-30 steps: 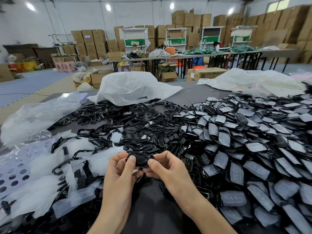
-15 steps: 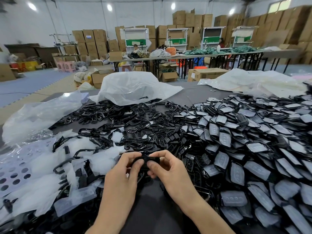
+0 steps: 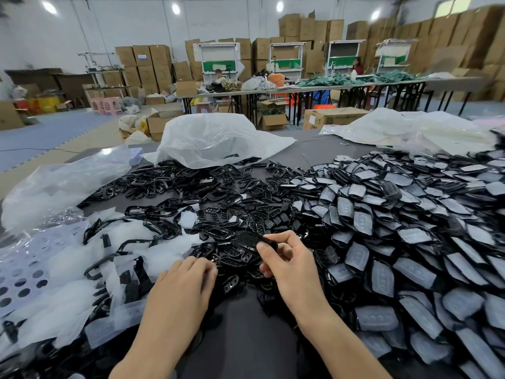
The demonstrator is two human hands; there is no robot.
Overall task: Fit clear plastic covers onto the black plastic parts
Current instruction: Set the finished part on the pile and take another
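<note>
Black part [image 3: 247, 240]: oval, glossy, held just above the middle of the bench [image 3: 240, 340]. It is pinched between thumb and fingers of the right hand [image 3: 289, 265], grip narrow.
Left hand [image 3: 188, 277]: grip slack, fingers relaxed, tips resting on the loose black parts [image 3: 218, 203].
Right: heap of covered parts [image 3: 410, 242].
Left: clear covers [image 3: 68, 269].
Behind: white plastic bag [image 3: 218, 138].

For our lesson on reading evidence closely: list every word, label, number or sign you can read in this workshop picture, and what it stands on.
No text can be read here.
Blue label on a stacked brown cardboard box: too blurred to read.
Black print on the brown cardboard carton on the floor: too small to read.
Black plastic part pinched by the right hand: no lettering visible.
</note>
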